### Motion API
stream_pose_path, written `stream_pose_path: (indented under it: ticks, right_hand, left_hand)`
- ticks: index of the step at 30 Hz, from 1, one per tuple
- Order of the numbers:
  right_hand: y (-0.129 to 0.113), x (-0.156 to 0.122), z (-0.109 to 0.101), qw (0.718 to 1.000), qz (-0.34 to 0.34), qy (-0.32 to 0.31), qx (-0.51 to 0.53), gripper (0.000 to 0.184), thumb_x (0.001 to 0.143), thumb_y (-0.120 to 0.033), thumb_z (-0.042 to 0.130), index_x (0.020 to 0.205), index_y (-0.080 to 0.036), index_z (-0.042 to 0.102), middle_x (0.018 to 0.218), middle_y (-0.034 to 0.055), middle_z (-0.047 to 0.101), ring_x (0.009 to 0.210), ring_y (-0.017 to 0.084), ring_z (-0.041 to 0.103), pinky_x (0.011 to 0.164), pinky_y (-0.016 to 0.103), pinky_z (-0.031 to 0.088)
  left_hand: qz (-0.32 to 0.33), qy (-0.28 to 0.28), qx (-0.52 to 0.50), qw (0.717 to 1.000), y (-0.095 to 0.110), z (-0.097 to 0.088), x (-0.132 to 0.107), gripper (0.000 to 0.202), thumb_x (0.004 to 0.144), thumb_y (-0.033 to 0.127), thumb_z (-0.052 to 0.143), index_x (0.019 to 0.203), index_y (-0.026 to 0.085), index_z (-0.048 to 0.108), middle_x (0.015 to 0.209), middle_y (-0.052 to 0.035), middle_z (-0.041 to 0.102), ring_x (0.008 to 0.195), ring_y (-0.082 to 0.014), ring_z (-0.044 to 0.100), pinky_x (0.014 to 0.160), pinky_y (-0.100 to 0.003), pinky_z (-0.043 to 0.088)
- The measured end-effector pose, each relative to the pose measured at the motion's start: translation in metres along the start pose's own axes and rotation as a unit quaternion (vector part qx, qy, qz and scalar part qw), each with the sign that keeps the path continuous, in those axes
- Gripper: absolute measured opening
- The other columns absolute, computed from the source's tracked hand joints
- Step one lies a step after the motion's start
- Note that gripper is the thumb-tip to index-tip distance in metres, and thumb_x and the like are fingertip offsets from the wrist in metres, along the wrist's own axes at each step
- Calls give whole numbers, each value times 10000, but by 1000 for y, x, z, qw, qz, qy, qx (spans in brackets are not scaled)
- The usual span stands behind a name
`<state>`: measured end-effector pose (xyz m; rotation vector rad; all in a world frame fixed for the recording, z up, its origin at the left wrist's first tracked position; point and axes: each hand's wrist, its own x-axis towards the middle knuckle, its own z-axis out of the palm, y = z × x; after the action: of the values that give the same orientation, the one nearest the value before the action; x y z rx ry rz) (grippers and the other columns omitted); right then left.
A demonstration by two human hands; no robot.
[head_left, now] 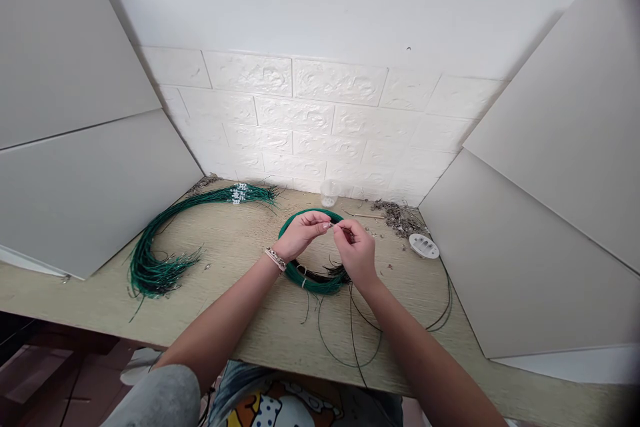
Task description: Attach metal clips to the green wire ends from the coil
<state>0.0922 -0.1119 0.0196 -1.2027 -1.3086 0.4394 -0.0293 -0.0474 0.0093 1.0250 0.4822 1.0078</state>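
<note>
My left hand (pixel 301 235), with a bracelet and a band at the wrist, is closed in a pinch above a coil of green wire (pixel 320 287). My right hand (pixel 357 252) pinches too, its fingertips meeting the left ones. Between them is a small thin piece, too small to make out. The coil lies on the table beneath both hands, bound by a pale tie, with dark wire ends bunched under the right hand. Loose thin wires (pixel 351 327) trail from near the right hand towards the table's front edge.
A bundle of green wires (pixel 150 260) with white pieces curves across the table (pixel 225 307) at left. A clear cup (pixel 329 193) holding small white bits stands by the wall. Right are grey debris (pixel 400 217), a thin stick (pixel 367 215) and a white oval object (pixel 424 246). Grey panels flank both sides.
</note>
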Motion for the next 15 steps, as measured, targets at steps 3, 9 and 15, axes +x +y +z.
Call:
stream_pose_path:
  ticks: [3, 9, 15]
  right_hand:
    - [0, 0, 0, 1000, 8, 2, -1, 153, 747, -306, 506, 705, -173, 567, 614, -11, 528, 538, 102, 450, 522, 224, 374]
    - [2, 1, -1, 999, 34, 6, -7, 145, 749, -304, 502, 718, -174, 558, 601, -18, 513, 539, 104, 448, 526, 223, 371]
    - [5, 1, -2, 999, 18, 4, -44, 133, 758, -286, 491, 719, -177, 557, 626, -16, 540, 562, 104, 467, 552, 224, 375]
  left_hand:
    - [2, -2, 4, 1000, 1, 0, 0, 197, 576, 205, 767, 722, 136, 654, 713, -1, 616, 689, -85, 542, 722, -230, 420]
    - [21, -9, 70, 997, 2, -2, 0, 192, 583, 217, 758, 731, 142, 661, 727, -8, 617, 710, -100, 537, 734, -245, 411]
    - [31, -3, 154, 988, 7, 1, -3, 176, 615, 254, 731, 734, 145, 662, 769, -16, 630, 743, -117, 543, 766, -272, 409]
